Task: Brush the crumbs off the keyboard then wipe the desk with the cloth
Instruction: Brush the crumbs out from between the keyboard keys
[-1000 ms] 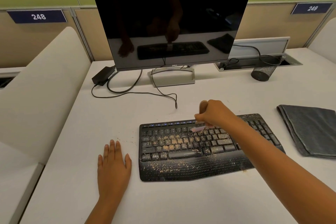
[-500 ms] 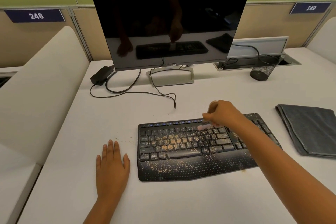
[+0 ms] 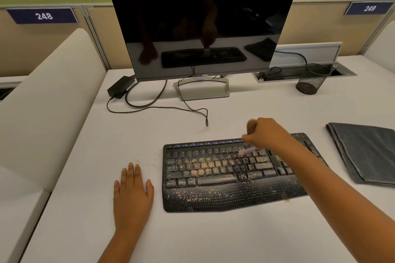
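**Brush Position Relative to Keyboard Axis**

The keyboard (image 3: 235, 173) lies on the white desk (image 3: 192, 237) with its long axis running left to right, tilted slightly so that the right end sits farther from the person. Its key rows face the monitor (image 3: 203, 25); its palm rest faces the person. Crumbs (image 3: 205, 165) cover the central keys and the palm rest, and a few lie on the desk just left of the keyboard.

The right hand (image 3: 265, 134) is curled around a small brush (image 3: 246, 151). Only the pale bristle end shows below the fingers; it meets the upper key rows, right of centre. The handle is hidden inside the fist, so its exact direction cannot be determined. The right forearm crosses the right end of the keyboard diagonally.

The left hand (image 3: 131, 196) lies flat on the desk, palm down, fingers straight and together, holding nothing. It rests just beside the left edge of the keyboard without touching it.

The folded grey cloth (image 3: 365, 153) lies on the desk to the right of the keyboard, apart from it, with its long axis running roughly front to back. The right hand is the nearer one.

Judgement: the brushing step is under way and far from complete. The densest crumbs lie left of and nearer than the bristles, so the next strokes should travel along the key rows.
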Motion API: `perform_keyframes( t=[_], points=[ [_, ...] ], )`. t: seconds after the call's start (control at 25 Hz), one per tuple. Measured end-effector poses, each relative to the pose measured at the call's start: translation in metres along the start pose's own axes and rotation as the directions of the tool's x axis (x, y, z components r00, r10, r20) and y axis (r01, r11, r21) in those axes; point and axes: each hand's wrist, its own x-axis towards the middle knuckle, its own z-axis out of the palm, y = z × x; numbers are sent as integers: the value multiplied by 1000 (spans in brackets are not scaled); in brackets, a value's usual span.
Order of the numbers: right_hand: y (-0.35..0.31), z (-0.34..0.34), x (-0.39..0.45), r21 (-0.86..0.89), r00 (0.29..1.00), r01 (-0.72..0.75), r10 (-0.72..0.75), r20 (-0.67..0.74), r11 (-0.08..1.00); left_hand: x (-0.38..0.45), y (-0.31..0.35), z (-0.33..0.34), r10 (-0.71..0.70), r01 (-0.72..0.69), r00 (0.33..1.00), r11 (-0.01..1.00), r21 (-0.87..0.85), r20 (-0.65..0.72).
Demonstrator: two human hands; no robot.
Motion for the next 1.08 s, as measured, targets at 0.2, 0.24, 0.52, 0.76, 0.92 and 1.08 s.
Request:
perform_keyframes(
  t=[0.2,0.24,0.52,0.76,0.92,1.08],
  points=[
    [-42,4,-20,441,980,142,-189,64,886,0,0,0,1,-1,1000,1000,7,4],
    [-56,12,-23,459,975,173,-217,44,871,0,0,-1,4,-4,1000,1000,7,1],
    [-131,58,-15,574,947,268,-322,-7,774,0,0,-1,4,-4,1000,1000,7,13],
    [-140,71,-11,535,948,280,-317,-23,797,0,-1,1,6,-6,1000,1000,4,8],
    [-109,51,-7,425,955,262,-297,18,866,0,-2,2,9,-9,1000,1000,5,8],
    [-66,34,-1,238,980,197,-201,-4,951,1,0,1,9,-9,1000,1000,11,10]
  ],
)
